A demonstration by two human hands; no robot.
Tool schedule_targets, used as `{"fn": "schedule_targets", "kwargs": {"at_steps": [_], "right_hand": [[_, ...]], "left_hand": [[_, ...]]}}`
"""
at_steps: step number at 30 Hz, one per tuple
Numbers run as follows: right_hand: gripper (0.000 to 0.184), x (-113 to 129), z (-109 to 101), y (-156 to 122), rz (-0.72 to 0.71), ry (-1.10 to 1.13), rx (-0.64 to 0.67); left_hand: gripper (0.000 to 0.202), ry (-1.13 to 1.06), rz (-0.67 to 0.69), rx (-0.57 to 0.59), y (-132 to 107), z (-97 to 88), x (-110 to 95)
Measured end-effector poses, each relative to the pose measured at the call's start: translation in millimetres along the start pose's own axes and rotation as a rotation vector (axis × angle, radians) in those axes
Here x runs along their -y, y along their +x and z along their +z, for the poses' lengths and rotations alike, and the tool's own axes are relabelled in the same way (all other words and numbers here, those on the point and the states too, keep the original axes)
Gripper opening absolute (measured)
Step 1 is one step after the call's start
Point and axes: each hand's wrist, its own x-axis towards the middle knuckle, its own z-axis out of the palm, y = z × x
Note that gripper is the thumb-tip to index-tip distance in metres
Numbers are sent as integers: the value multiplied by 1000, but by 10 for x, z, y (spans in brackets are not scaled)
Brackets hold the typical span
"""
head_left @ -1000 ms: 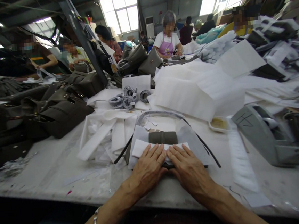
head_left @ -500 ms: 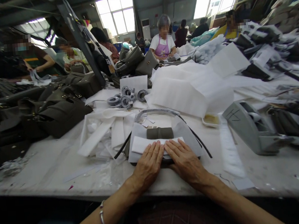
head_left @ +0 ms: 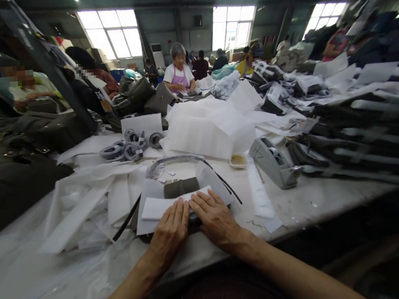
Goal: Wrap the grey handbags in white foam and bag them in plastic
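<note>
My left hand (head_left: 170,230) lies flat with fingers stretched out on a folded strip of white foam sheet (head_left: 155,208). Beside it, my right hand (head_left: 215,218) rests on the same strip, fingers extended, the two index fingers nearly meeting. Under the strip is a dark olive handbag, largely covered by a pale wrapping sheet (head_left: 144,226); its olive middle part (head_left: 181,187) shows just beyond the strip. The bag's handle (head_left: 172,159), partly wrapped in clear film, arches behind it. A dark strap (head_left: 127,217) sticks out at the left. What lies beneath my palms is hidden.
A grey tape dispenser (head_left: 274,164) and a small dish (head_left: 238,160) stand to the right. Foam offcuts (head_left: 82,206) lie left, with coiled straps (head_left: 132,146) and foam sheets (head_left: 197,126) behind. Olive bags pile up at both sides. A co-worker in a pink apron (head_left: 180,79) sits across.
The view has turned to the right, so the bag and my hands appear further left. My hands stay flat on the foam strip, with little visible movement against it.
</note>
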Motion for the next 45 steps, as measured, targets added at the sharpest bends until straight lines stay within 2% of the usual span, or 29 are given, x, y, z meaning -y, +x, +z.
{"fn": "schedule_targets", "kwargs": {"at_steps": [4,9,11,15,18,22,28,30,33,36,39,41,43,45], "right_hand": [[50,7,10,2,17,14,-6],[57,-10,11,35,27,32,-2],[53,-16,11,56,21,15,-12],[44,-39,-17,126,-19,-34,-5],[38,-67,-59,183,-49,-27,52],[33,-103,-92,221,-94,4,113],[30,-152,-132,269,-94,45,169],[28,-170,-170,305,-81,61,217],[26,-185,-238,358,-67,82,293],[22,-182,-275,376,-48,89,314],[23,-182,-249,335,-30,99,292],[33,-197,-215,273,-40,129,237],[42,-230,-200,189,-81,200,152],[38,-288,-234,98,-112,320,34]], "left_hand": [[45,16,44,34,23,-9,44],[40,-133,78,89,96,6,201],[38,-215,83,173,166,-16,274],[41,-364,74,412,308,-88,404],[46,-427,44,457,332,-136,439],[44,-357,0,384,275,-173,310],[31,-34,-152,196,277,-92,-22],[30,-16,-165,150,281,-56,-38],[31,-61,-111,87,249,-26,22],[34,-70,-64,44,203,-20,82],[36,-47,-43,32,180,-22,86],[37,-34,-35,18,176,-25,70],[38,-30,-34,3,176,-30,54],[37,-29,-43,0,175,-35,45]]}}
